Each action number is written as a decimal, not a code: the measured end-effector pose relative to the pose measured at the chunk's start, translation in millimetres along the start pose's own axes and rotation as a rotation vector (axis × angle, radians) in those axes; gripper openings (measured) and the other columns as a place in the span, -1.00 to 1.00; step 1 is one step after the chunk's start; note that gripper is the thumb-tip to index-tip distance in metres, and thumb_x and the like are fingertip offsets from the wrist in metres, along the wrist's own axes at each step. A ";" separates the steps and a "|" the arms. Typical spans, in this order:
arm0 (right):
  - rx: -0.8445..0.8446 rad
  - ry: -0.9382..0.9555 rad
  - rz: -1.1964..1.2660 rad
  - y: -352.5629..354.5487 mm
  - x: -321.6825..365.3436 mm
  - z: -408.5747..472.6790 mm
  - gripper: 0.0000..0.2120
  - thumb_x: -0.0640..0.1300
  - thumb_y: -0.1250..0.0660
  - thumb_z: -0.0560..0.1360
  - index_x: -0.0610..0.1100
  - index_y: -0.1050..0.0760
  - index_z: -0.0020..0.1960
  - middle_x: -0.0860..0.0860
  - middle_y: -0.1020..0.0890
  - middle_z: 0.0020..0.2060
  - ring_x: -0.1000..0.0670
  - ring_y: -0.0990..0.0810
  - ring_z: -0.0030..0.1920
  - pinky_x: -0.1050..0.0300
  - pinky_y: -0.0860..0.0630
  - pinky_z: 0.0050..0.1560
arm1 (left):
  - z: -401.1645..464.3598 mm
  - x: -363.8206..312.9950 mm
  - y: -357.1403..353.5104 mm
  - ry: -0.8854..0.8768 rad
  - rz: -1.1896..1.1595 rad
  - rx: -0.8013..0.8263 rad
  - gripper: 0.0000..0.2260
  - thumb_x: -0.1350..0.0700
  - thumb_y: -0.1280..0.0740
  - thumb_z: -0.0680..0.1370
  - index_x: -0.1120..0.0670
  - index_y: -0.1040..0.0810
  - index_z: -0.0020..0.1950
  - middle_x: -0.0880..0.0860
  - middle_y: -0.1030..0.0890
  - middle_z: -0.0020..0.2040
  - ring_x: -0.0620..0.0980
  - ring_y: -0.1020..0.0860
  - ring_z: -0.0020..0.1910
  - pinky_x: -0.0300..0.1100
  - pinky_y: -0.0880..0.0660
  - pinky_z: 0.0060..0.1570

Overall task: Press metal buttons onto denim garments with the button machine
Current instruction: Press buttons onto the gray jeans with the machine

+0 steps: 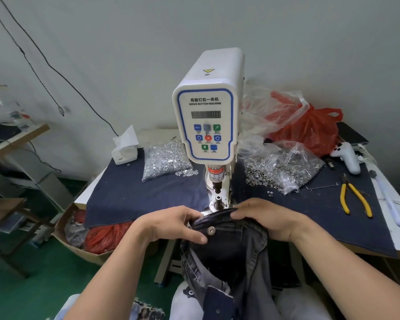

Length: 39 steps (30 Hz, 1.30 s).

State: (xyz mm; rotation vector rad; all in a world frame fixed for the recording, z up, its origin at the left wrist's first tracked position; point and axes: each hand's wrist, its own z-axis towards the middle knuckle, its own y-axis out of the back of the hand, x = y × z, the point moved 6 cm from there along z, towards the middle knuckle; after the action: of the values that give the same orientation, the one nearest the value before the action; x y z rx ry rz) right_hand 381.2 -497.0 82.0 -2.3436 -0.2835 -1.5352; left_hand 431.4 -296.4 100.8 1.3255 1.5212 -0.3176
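A white servo button machine (208,116) stands at the middle of the table, its lower die post (218,200) just beyond my hands. A dark denim garment (226,248) hangs from the table's front edge down to my lap. One metal button (210,231) sits fixed on its waistband. My left hand (171,225) grips the left end of the waistband, thumb on top. My right hand (270,218) holds the right side, fingers curled over the folded edge. The waistband lies just in front of the die post.
A bag of silver button parts (164,161) lies left of the machine, a torn bag of metal buttons (284,168) to the right. Yellow-handled pliers (356,198), a white tool (346,155), a red plastic bag (310,128) and a tissue box (125,148) also sit on the denim-covered table (134,195).
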 end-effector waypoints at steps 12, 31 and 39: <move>0.093 -0.040 -0.253 28.5 10.1 -10.0 -0.81 -0.25 -0.46 0.50 -0.24 -0.67 0.11 -0.17 -0.72 0.04 -0.06 -0.70 0.01 0.14 -0.60 0.03 | 9.6 4.5 -19.9 -0.136 -0.830 -0.162 -0.40 0.35 -0.20 0.20 0.35 -0.61 0.23 0.32 -0.62 0.10 0.25 -0.59 0.06 0.00 -0.54 0.05; -0.242 -0.074 0.065 46.9 -1.0 43.2 -0.65 -0.18 -0.39 0.58 -0.47 -0.56 0.19 -0.42 -0.63 0.14 -0.28 -0.64 0.08 -0.18 -0.53 0.26 | 50.2 37.1 3.5 0.110 -0.680 -0.585 -0.82 0.16 -0.38 0.58 0.18 -0.73 0.10 0.11 -0.64 -0.11 0.07 -0.54 -0.11 -0.06 -0.39 0.00; -0.306 -0.090 0.161 48.5 2.6 58.7 -0.77 -0.18 -0.43 0.51 -0.32 -0.69 0.08 -0.29 -0.71 0.04 -0.17 -0.70 -0.08 0.02 -0.60 0.01 | 64.2 40.0 8.0 0.082 -0.840 -0.541 -0.82 0.11 -0.45 0.55 0.13 -0.77 0.08 0.19 -0.75 0.07 0.10 -0.73 0.02 -0.07 -0.59 0.03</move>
State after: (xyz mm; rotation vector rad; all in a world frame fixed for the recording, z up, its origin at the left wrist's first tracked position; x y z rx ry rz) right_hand 448.6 -520.1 55.1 -2.5978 0.1281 -1.4860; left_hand 477.5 -319.0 44.8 0.2380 1.9983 -0.3355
